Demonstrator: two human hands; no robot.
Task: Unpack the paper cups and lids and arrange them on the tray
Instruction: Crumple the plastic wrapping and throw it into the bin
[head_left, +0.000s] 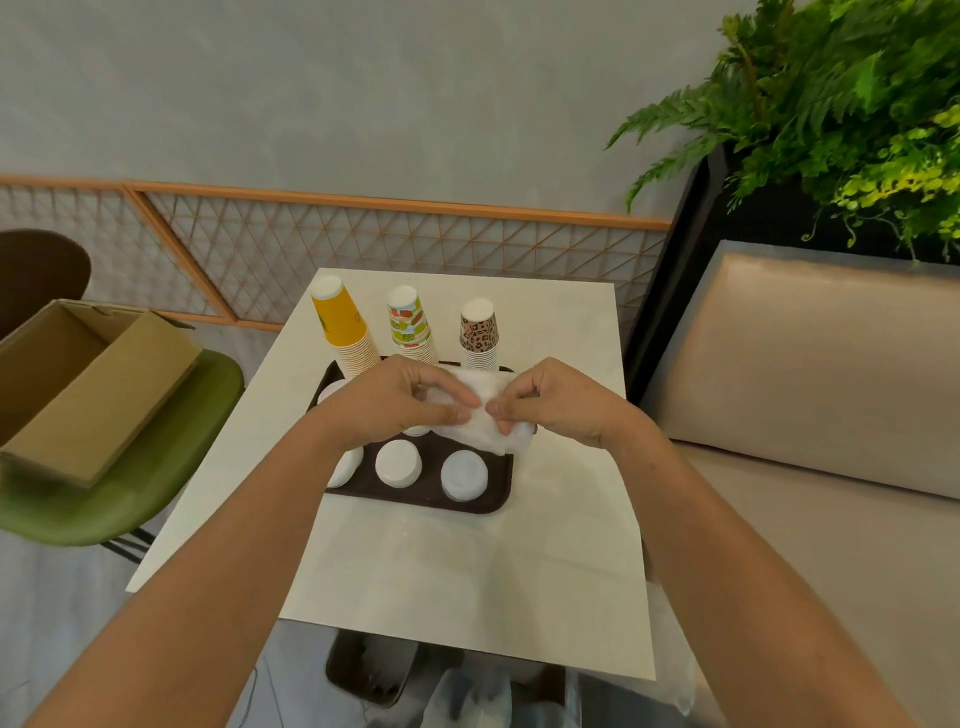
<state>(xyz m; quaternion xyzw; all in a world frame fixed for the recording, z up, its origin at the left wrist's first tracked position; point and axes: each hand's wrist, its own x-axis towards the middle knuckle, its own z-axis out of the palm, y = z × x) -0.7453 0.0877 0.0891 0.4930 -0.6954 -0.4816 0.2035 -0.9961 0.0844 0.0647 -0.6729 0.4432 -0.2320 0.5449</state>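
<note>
A dark brown tray (415, 496) lies on the white table (457, 561). Three upside-down cup stacks stand at its far edge: yellow (343, 327), fruit-patterned (410, 325) and leopard-patterned (479, 332). White lid stacks sit on the tray, among them one in the middle (398, 463) and one at the right (464, 475); others are partly hidden by my arm. Above the tray I hold a plastic-wrapped pack of white lids (498, 426). My left hand (400, 400) grips its left part, and my right hand (550, 405) pinches the wrap at the middle.
An open cardboard box (88, 384) rests on a green chair (135, 499) to the left. A beige bench (810, 395) runs along the right, with a fern planter (831, 114) behind it. A lattice screen (363, 249) stands behind the table. Plastic bags lie on the floor below (467, 696).
</note>
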